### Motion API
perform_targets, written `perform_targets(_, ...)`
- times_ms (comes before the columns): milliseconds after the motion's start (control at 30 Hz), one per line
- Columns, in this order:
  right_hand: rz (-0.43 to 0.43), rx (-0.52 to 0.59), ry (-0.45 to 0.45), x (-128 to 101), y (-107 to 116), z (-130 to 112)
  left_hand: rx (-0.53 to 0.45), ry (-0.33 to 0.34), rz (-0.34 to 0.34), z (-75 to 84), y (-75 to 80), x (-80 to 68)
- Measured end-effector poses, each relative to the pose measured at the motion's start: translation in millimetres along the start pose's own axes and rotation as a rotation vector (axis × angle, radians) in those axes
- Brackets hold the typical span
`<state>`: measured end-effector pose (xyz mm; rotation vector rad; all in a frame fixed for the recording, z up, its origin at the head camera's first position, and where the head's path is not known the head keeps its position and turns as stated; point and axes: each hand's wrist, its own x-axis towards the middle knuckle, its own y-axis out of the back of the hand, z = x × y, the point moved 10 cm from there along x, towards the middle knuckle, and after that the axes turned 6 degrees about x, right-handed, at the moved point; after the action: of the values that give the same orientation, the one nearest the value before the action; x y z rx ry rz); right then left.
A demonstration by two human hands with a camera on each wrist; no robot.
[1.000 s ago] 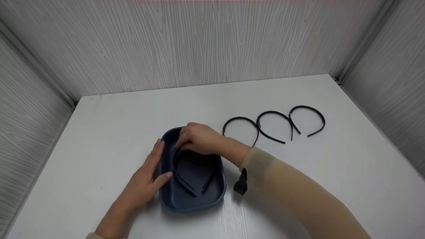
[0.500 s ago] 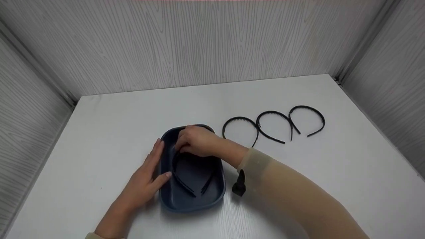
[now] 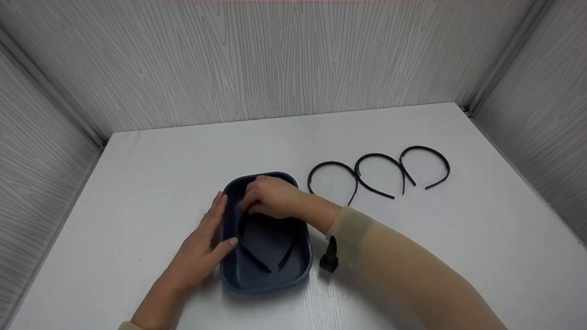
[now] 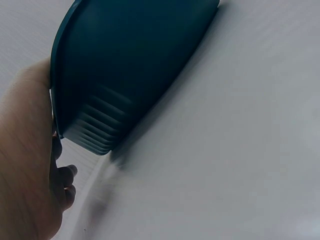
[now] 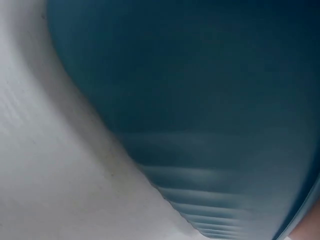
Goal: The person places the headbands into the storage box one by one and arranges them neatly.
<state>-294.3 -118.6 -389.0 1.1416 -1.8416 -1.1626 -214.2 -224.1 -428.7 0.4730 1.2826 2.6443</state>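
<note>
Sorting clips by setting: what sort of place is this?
Probably a staged recording booth, not a home: a white table boxed in by grey panel walls, with only a blue tray and black headbands.

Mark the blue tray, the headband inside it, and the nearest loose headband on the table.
blue tray (image 3: 268, 283), head view, near rim.
headband in tray (image 3: 250, 254), head view, its left leg.
nearest loose headband (image 3: 332, 164), head view, top of its arch.

A dark blue oval plastic tub (image 3: 300, 270) stands upright near the front edge of the white table, left of its middle. Inside it lies a thin black toothed plastic headband (image 3: 257, 261), flat, its open ends pointing toward the front edge.
</note>
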Motion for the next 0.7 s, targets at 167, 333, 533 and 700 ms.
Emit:
perform_targets(167,0.002,0.002,-0.003,-0.1,-1.5,0.3,0.003,0.003,-0.003,-0.1,-0.2,-0.1)
perform_targets(333,-0.001,0.002,0.000,-0.5,-3.4,0.4,0.005,0.007,-0.004,-0.7,-0.5,-0.6)
perform_targets(533,-0.014,-0.004,-0.015,-0.1,-5.7,2.2,0.006,-0.002,0.002,-0.2,0.1,-0.3)
perform_targets(700,-0.015,-0.018,-0.020,-0.5,-5.7,2.8,0.015,0.000,0.003,-0.5,-0.1,0.1)
